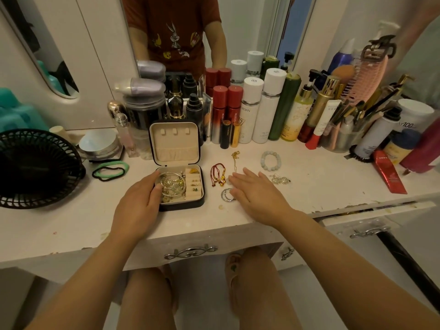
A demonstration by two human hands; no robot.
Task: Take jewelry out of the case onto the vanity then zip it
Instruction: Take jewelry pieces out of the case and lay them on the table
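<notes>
A small black jewelry case [188, 207] with a cream lining stands open on the white vanity [309, 186], its lid upright. Silver bangles and gold pieces [172, 184] lie in its left compartment, small earrings in the right. My left hand [140, 198] grips the case's left side, thumb over the rim. My right hand [256, 189] lies flat with straight fingers on the vanity beside two silver rings [226, 195]. Red cord bracelets [217, 177], a gold chain [235, 158], a pale bead bracelet [271, 160] and silver earrings [279, 179] lie on the vanity.
Many bottles and tubes [262, 108] line the back by the mirror. A brush cup [342, 136] and a red tube [389, 173] sit at right. A black fan [35, 170], hair ties [110, 170] and a round jar [100, 144] sit at left. A right drawer [371, 210] is slightly open.
</notes>
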